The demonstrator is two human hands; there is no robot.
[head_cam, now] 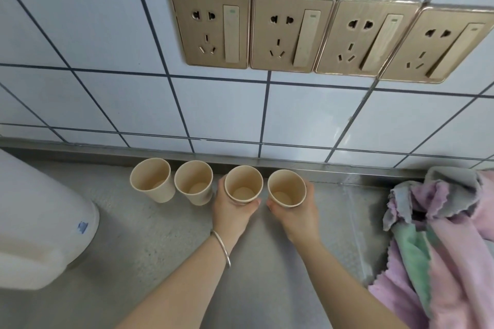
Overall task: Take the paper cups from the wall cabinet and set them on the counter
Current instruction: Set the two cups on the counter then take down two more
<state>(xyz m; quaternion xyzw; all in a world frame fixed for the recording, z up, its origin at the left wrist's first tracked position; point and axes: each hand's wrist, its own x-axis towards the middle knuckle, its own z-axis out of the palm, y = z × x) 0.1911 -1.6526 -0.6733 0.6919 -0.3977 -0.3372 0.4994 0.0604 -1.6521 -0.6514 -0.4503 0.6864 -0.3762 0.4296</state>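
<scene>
Four paper cups stand upright in a row on the grey counter (149,243), close to its back edge below the tiled wall (107,93). The left hand (232,211) has its grip closed around the third cup (243,184); the right hand (296,211) has its grip closed around the fourth cup (286,188). The first cup (151,178) and second cup (193,181) stand free, just beside each other. A white appliance (40,222) crowds the left, a heap of cloths (441,235) the right; bare counter lies between, toward the person. Four sockets (291,32) sit above on the wall.
</scene>
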